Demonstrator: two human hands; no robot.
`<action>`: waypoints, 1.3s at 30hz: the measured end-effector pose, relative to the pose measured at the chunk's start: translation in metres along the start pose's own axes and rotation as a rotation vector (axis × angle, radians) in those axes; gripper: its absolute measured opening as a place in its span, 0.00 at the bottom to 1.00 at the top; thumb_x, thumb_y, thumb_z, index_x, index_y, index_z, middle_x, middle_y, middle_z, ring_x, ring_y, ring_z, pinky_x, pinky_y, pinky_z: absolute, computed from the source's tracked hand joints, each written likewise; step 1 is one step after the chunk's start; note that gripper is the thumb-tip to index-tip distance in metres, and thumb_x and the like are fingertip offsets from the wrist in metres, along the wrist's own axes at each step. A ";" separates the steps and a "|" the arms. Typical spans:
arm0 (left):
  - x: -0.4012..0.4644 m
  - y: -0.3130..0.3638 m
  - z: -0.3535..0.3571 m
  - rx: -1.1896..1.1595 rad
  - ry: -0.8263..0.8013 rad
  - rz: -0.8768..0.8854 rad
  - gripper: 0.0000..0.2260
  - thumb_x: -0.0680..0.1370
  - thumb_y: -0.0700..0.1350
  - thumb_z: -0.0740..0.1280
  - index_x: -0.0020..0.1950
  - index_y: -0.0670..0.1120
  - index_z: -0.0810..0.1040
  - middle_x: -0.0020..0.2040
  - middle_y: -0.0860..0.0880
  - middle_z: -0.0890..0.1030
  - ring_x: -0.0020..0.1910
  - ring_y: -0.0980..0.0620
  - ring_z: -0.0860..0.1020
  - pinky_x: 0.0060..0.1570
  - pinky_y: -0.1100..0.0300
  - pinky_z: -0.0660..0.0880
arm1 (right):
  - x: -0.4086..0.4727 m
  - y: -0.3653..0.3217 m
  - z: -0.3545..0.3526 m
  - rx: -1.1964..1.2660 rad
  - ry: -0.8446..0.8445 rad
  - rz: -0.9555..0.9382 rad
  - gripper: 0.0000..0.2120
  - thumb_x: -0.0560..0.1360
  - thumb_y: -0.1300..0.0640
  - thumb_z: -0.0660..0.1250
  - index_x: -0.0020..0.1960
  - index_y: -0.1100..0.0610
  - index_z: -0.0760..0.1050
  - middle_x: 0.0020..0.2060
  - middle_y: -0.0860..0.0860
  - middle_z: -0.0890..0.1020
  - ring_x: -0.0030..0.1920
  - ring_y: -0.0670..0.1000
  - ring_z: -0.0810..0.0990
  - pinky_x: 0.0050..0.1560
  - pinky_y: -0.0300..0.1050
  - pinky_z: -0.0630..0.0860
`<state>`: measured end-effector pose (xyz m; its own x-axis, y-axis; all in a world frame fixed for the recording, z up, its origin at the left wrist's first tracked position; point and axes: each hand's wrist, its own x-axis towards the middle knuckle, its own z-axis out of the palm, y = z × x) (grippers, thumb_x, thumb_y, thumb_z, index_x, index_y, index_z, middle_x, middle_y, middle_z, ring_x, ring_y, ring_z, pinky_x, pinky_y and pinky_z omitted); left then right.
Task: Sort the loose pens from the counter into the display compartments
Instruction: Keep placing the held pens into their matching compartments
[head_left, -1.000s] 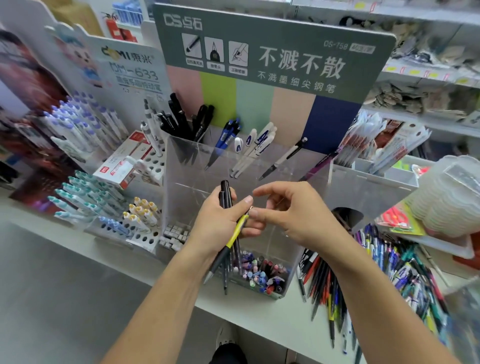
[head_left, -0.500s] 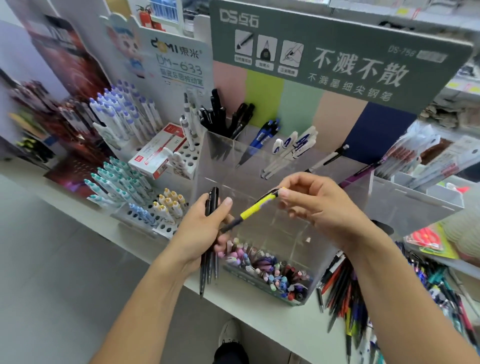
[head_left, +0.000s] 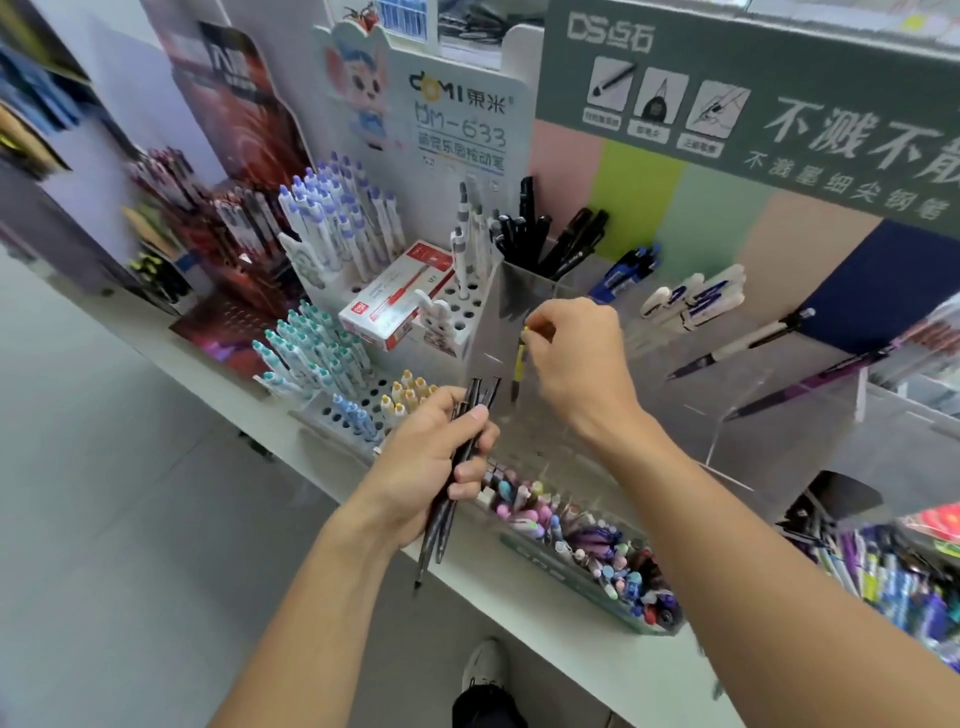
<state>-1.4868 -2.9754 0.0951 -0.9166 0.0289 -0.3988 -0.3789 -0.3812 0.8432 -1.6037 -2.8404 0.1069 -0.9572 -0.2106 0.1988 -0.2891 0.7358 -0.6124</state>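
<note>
Nearest the viewer, the left hand (head_left: 431, 462) grips a small bundle of black pens (head_left: 457, 467), tips pointing down toward the counter (head_left: 363, 525). Just beyond and to its right, the right hand (head_left: 566, 364) pinches the top of a yellow pen (head_left: 518, 364), hanging it upright against the front of a clear stand (head_left: 519, 291). Whether its tip is inside a compartment cannot be told.

Right of the left hand, a low tray (head_left: 550, 561) holds small coloured caps. Far off to the right of both hands, a loose pile of pens (head_left: 893, 577) lies on the counter, so most sorting seems undone.

Beyond the right hand, the stand's compartments already hold black pens, blue pens (head_left: 623, 273), and white pens (head_left: 691, 301). Left of the hands, a holed rack (head_left: 332, 410) stands full of teal and purple capped pens (head_left: 311, 348). Judging by this, the task is partway: one pen being placed, a handful waiting, many more left.
</note>
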 end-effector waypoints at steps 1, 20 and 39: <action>-0.001 0.000 0.000 0.024 -0.015 0.009 0.02 0.85 0.41 0.60 0.53 0.44 0.70 0.35 0.50 0.73 0.25 0.56 0.64 0.20 0.68 0.61 | 0.001 0.001 0.001 -0.028 -0.021 0.009 0.07 0.77 0.64 0.66 0.43 0.62 0.82 0.39 0.57 0.84 0.42 0.59 0.81 0.45 0.55 0.80; 0.024 0.023 0.073 0.782 -0.118 0.195 0.34 0.67 0.36 0.81 0.61 0.47 0.61 0.48 0.54 0.80 0.41 0.68 0.80 0.38 0.68 0.75 | -0.049 0.008 -0.091 0.528 -0.352 0.111 0.08 0.72 0.59 0.78 0.44 0.62 0.82 0.33 0.55 0.84 0.30 0.47 0.80 0.31 0.41 0.76; 0.096 0.102 0.039 1.211 0.356 0.545 0.34 0.64 0.50 0.84 0.65 0.45 0.73 0.53 0.47 0.82 0.52 0.46 0.80 0.50 0.55 0.75 | 0.071 -0.044 -0.130 -0.056 0.182 -0.348 0.06 0.76 0.56 0.73 0.47 0.59 0.82 0.42 0.53 0.83 0.40 0.53 0.81 0.45 0.51 0.82</action>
<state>-1.6181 -2.9756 0.1572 -0.9715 -0.1697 0.1656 -0.0274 0.7739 0.6327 -1.6565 -2.8044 0.2471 -0.7822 -0.3396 0.5224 -0.5892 0.6756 -0.4431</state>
